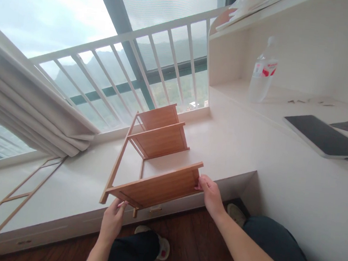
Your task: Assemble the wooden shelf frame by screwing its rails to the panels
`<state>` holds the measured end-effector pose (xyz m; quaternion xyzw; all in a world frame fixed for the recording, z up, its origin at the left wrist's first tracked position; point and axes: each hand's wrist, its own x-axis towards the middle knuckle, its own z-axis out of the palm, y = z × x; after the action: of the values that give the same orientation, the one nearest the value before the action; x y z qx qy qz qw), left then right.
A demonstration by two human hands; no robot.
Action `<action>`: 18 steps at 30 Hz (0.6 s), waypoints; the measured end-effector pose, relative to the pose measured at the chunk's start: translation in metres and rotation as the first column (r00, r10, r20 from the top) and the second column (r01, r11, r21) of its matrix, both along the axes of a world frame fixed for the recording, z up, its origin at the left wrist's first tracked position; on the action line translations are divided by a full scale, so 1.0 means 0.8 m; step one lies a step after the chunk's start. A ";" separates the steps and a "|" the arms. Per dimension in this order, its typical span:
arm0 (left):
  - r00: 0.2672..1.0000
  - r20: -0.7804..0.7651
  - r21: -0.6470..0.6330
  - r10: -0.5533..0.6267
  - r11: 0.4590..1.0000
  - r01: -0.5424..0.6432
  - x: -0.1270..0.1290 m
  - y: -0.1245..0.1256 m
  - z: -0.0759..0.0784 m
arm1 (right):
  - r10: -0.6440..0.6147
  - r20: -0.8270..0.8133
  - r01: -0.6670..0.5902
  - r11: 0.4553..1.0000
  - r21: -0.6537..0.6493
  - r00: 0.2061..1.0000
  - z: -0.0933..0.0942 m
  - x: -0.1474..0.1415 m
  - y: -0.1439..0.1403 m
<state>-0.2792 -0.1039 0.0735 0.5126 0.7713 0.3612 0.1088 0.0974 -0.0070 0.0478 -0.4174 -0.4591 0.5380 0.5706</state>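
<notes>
A partly assembled wooden shelf [160, 185] lies on its side on a white ledge. Three brown boards join one long side frame [119, 164], and their right ends have no frame on them. My right hand [211, 194] is closed on the right end of the nearest board, thumb and fingers at its edge. At that board's lower left, close to the frame's end, my left hand [113, 218] pinches the lower edge; its fingertips are partly hidden. Whether either hand also holds a small part cannot be made out.
A second ladder-like wooden frame [19, 195] lies on the ledge [74, 186] at left, beside a grey curtain [42, 102]. White railings [156, 56] stand behind. On the right-hand desk are a plastic bottle [262, 73], a dark tablet [326, 135] and small scraps [298, 101].
</notes>
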 end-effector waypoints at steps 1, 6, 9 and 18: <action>1.000 0.001 -0.006 0.001 1.000 -0.001 0.001 -0.001 -0.002 | -0.004 0.004 0.004 1.000 0.008 1.000 0.000 0.000 0.000; 0.999 0.006 -0.044 0.031 0.999 -0.031 0.004 -0.012 -0.010 | -0.032 0.017 0.031 0.999 0.031 0.999 0.000 0.006 -0.001; 0.999 -0.011 -0.092 0.041 0.995 -0.042 -0.003 -0.031 -0.011 | -0.089 0.029 0.090 0.995 -0.036 0.996 -0.005 0.016 0.001; 0.968 -0.253 -0.306 -0.001 0.949 -0.079 0.029 -0.154 -0.007 | -0.385 0.189 0.402 0.913 -0.062 0.903 -0.039 0.068 0.000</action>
<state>-0.2559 -0.2272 0.0675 0.5146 0.8365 0.1690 0.0835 0.1517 -0.0066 0.0166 -0.5743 -0.3855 0.3957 0.6041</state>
